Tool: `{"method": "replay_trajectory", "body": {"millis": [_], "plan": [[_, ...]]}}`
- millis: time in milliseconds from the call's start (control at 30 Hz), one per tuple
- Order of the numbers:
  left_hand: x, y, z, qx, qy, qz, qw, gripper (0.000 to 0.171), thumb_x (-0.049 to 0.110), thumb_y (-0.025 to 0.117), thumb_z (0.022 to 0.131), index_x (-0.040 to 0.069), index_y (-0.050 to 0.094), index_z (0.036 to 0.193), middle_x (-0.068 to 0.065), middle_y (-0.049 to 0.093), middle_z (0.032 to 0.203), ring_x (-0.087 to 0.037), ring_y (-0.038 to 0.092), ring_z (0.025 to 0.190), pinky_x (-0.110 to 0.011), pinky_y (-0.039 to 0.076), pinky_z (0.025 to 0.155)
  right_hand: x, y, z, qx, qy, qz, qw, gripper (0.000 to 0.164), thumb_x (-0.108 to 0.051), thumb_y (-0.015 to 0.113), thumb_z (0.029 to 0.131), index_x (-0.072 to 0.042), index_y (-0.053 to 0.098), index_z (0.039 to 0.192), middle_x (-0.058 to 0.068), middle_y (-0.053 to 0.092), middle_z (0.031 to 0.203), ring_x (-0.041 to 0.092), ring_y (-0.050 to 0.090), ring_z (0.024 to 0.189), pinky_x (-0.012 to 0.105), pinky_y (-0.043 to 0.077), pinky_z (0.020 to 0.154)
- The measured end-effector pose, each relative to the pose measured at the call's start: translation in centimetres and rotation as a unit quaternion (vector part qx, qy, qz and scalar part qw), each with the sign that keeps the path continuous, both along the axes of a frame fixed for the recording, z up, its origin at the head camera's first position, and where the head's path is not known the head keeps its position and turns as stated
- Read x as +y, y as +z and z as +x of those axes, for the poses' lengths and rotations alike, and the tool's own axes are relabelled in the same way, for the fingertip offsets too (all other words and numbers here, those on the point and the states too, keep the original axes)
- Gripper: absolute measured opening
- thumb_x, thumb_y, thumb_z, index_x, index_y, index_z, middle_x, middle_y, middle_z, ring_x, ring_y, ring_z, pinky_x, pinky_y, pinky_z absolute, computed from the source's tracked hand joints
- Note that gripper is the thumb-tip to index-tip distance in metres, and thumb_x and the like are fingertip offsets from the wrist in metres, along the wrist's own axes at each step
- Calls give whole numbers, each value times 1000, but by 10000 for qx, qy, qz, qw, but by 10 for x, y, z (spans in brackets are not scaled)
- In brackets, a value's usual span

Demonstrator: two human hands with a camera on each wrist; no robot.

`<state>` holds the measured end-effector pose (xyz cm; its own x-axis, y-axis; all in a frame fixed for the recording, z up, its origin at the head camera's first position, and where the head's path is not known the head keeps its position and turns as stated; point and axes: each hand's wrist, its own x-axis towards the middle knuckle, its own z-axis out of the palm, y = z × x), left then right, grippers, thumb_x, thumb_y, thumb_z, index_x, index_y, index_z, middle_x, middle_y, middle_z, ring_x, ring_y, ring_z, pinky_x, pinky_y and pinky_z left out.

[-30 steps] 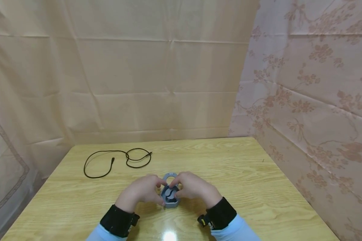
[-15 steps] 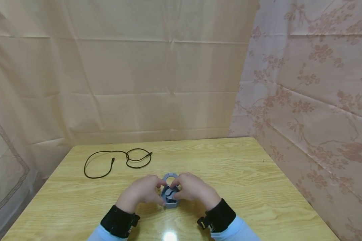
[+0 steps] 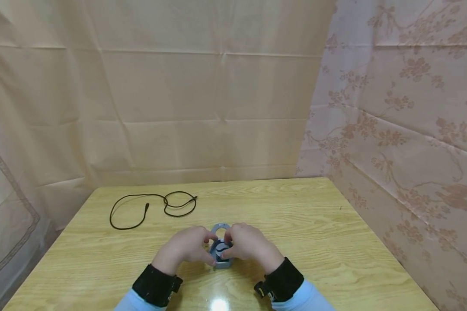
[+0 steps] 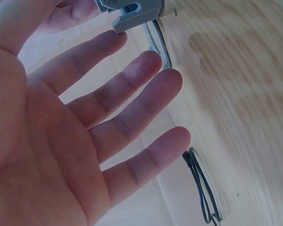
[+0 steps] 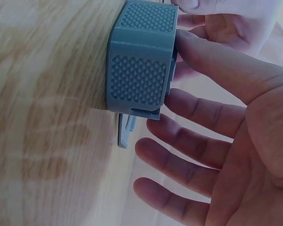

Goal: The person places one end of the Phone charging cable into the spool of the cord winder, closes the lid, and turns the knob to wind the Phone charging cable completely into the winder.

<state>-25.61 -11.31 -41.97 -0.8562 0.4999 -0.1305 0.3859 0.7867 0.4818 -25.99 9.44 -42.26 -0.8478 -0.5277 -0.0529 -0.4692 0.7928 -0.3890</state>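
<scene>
A small grey-blue plastic case (image 3: 223, 265) sits on the table near its front, its ring-shaped lid (image 3: 221, 225) folded back away from the person. Inside is a round piece (image 3: 221, 248) with a dark curved groove. My left hand (image 3: 188, 245) holds the case's left side between thumb and index finger; its other fingers (image 4: 151, 103) are spread out. With thumb and index finger, my right hand (image 3: 247, 244) grips the round piece from the right, the other fingers (image 5: 174, 162) extended. The case's side (image 5: 139, 80) shows a bumpy texture in the right wrist view.
A black cable (image 3: 136, 195) with a plug at its end lies in loops at the table's back left. The wooden table (image 3: 315, 242) meets a beige cloth (image 3: 179, 108) behind and a flowered cloth (image 3: 404, 129) on the right.
My right thumb has slid left and slightly down across the round piece, whose groove has turned. The left hand keeps its hold on the case; the cable has not moved.
</scene>
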Motion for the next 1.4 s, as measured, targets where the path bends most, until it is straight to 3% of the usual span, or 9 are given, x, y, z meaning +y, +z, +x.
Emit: {"method": "replay_trajectory", "body": {"millis": [1000,1267,1400], "plan": [[2,-6,-1,285,-30,-280,9992,65,45,92,70,15,73,124,-4,70,104,-18,64,87,-41,54,72,6,-1,0,-115,123,-188,9997,26,-37,85,84,-19,75,100,-12,63,88,8,55,77,30,48,68],[-6,-2,-1,129,184,-8,9997,73,44,91,72,11,68,132,-10,70,115,-26,66,98,-46,55,76,20,9,2,-164,45,-537,9984,41,-40,80,88,-15,72,119,1,69,114,21,63,106,42,52,88],[-10,5,0,189,299,61,9994,69,43,89,75,12,67,133,-10,70,116,-26,65,99,-48,54,78,26,17,1,10,150,-933,9955,38,-35,78,91,-12,72,120,5,70,116,27,64,110,46,52,92]]}}
